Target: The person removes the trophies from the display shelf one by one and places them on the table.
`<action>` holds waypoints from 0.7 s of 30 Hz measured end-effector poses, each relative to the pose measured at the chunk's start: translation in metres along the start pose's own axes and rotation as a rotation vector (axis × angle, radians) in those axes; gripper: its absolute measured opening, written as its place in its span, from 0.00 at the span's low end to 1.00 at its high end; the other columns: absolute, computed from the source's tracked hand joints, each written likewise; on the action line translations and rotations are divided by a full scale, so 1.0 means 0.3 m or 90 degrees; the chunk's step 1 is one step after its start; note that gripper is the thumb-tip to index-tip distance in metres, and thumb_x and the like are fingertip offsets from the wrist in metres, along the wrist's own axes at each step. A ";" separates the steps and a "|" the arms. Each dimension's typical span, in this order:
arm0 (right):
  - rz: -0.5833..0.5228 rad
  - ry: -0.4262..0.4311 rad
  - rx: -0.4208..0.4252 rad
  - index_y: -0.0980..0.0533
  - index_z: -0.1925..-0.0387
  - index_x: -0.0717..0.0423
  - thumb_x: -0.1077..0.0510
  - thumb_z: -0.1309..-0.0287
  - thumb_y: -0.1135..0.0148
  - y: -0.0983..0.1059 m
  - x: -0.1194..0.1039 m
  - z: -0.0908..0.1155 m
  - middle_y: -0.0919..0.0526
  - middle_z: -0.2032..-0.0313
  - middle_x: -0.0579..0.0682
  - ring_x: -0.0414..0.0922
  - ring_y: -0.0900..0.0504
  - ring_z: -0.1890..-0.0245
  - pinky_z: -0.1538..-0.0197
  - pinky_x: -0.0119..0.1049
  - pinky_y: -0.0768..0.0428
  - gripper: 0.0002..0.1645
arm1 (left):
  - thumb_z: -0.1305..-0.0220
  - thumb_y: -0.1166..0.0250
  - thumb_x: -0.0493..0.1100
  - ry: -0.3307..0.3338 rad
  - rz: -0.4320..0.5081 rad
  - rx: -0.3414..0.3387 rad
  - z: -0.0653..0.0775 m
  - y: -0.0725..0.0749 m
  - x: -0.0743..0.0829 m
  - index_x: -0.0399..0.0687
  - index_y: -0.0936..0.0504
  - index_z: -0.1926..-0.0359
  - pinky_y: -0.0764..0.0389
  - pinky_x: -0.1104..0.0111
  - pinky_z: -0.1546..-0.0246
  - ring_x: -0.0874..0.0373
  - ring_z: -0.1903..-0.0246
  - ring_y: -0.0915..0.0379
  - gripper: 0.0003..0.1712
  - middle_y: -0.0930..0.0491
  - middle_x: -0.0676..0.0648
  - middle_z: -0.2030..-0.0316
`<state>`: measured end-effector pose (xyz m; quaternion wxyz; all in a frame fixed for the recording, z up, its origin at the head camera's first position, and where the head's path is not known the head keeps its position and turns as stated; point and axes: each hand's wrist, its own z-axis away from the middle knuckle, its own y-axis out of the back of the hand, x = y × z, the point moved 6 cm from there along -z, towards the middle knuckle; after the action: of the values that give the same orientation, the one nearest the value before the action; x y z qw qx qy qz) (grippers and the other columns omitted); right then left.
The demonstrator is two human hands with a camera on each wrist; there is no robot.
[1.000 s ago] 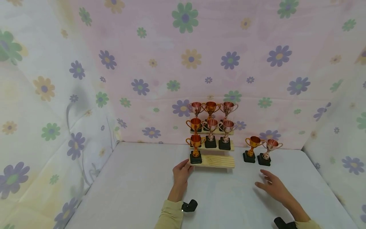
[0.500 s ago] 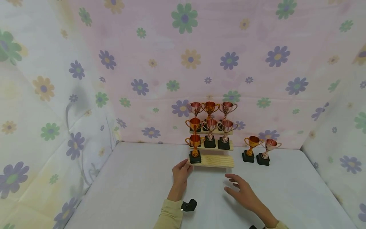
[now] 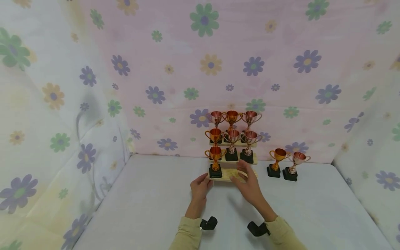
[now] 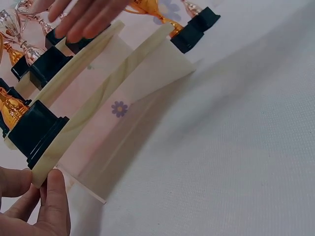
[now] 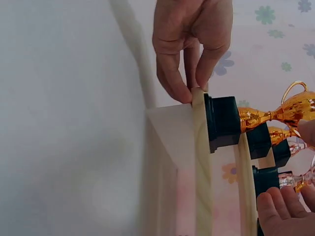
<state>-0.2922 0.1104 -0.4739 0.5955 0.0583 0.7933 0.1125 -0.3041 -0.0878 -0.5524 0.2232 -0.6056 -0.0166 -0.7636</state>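
Note:
A three-tier stand with wooden shelf boards and clear side pieces holds several small trophy cups on black bases. My left hand (image 3: 199,189) pinches the left end of the lowest board (image 4: 91,108) between thumb and fingers. On that end stands a gold trophy (image 3: 215,161), upright. My right hand (image 3: 250,187) hovers over the right half of the same board, fingers and thumb apart, holding nothing. Just behind its fingertips, the middle tier bears rose-gold trophies (image 3: 248,142) and a gold one (image 3: 215,134) at the left. Three more trophies line the top tier, partly hidden.
To the right of the stand, a gold trophy (image 3: 276,161) and a rose-gold trophy (image 3: 293,166) stand side by side on the white table (image 3: 150,205). Flowered cloth (image 3: 175,128) hangs behind and along both sides.
My right hand has moved left from near the two loose trophies to above the lowest board. The left hand keeps its pinch on the board's end; the trophies stay in place.

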 end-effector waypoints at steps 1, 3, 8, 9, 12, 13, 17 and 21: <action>-0.002 0.004 0.006 0.42 0.26 0.61 0.67 0.37 0.32 -0.004 -0.009 -0.013 0.33 0.31 0.63 0.61 0.31 0.33 0.30 0.59 0.29 0.42 | 0.25 0.42 0.33 0.001 0.000 0.001 0.001 -0.001 0.001 0.26 0.24 0.39 0.15 0.63 0.47 0.50 0.51 0.18 0.19 0.24 0.28 0.42; -0.010 0.015 0.012 0.44 0.25 0.62 0.68 0.38 0.32 -0.013 -0.025 -0.038 0.33 0.31 0.64 0.61 0.31 0.33 0.30 0.60 0.30 0.45 | 0.25 0.42 0.33 -0.001 -0.001 0.002 0.003 -0.001 0.003 0.26 0.24 0.39 0.15 0.63 0.46 0.50 0.51 0.18 0.19 0.24 0.28 0.42; -0.030 0.043 0.013 0.44 0.25 0.63 0.68 0.41 0.30 -0.033 -0.048 -0.086 0.32 0.31 0.66 0.62 0.30 0.33 0.30 0.61 0.31 0.48 | 0.25 0.42 0.33 -0.003 0.002 0.000 0.001 0.000 -0.001 0.26 0.24 0.39 0.15 0.62 0.46 0.48 0.50 0.18 0.19 0.24 0.28 0.41; -0.036 0.047 0.012 0.44 0.25 0.63 0.68 0.42 0.29 -0.036 -0.050 -0.092 0.31 0.32 0.66 0.62 0.30 0.33 0.30 0.61 0.31 0.48 | 0.25 0.42 0.33 -0.003 0.003 -0.001 0.000 0.001 -0.002 0.26 0.24 0.39 0.15 0.61 0.46 0.48 0.50 0.18 0.19 0.24 0.28 0.42; -0.046 0.058 0.003 0.43 0.25 0.62 0.67 0.42 0.28 -0.045 -0.058 -0.110 0.31 0.31 0.66 0.62 0.29 0.33 0.30 0.62 0.31 0.49 | 0.26 0.42 0.34 -0.006 -0.001 0.001 -0.003 0.001 -0.005 0.26 0.24 0.39 0.15 0.61 0.46 0.47 0.49 0.18 0.19 0.24 0.27 0.42; -0.053 0.064 0.000 0.42 0.25 0.62 0.67 0.42 0.28 -0.047 -0.061 -0.115 0.31 0.31 0.66 0.63 0.29 0.33 0.30 0.62 0.31 0.49 | 0.26 0.41 0.34 -0.006 -0.001 0.002 -0.003 0.001 -0.005 0.26 0.24 0.39 0.15 0.61 0.46 0.48 0.50 0.18 0.19 0.23 0.28 0.42; -0.061 0.080 -0.006 0.39 0.26 0.61 0.65 0.42 0.27 -0.050 -0.071 -0.137 0.29 0.32 0.65 0.62 0.27 0.34 0.31 0.60 0.29 0.46 | 0.26 0.41 0.34 -0.011 -0.002 0.004 -0.004 0.000 -0.006 0.26 0.23 0.40 0.15 0.62 0.47 0.51 0.53 0.17 0.19 0.22 0.28 0.43; -0.079 0.076 -0.016 0.38 0.27 0.62 0.64 0.41 0.28 -0.055 -0.076 -0.156 0.29 0.32 0.64 0.61 0.27 0.34 0.31 0.57 0.28 0.44 | 0.26 0.41 0.33 -0.013 -0.001 0.008 -0.005 -0.001 -0.006 0.26 0.23 0.40 0.15 0.62 0.47 0.53 0.54 0.18 0.18 0.22 0.29 0.44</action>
<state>-0.3298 0.0840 -0.4443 0.5539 -0.0052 0.8278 0.0885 -0.3052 -0.0875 -0.5544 0.2261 -0.6119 -0.0246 -0.7575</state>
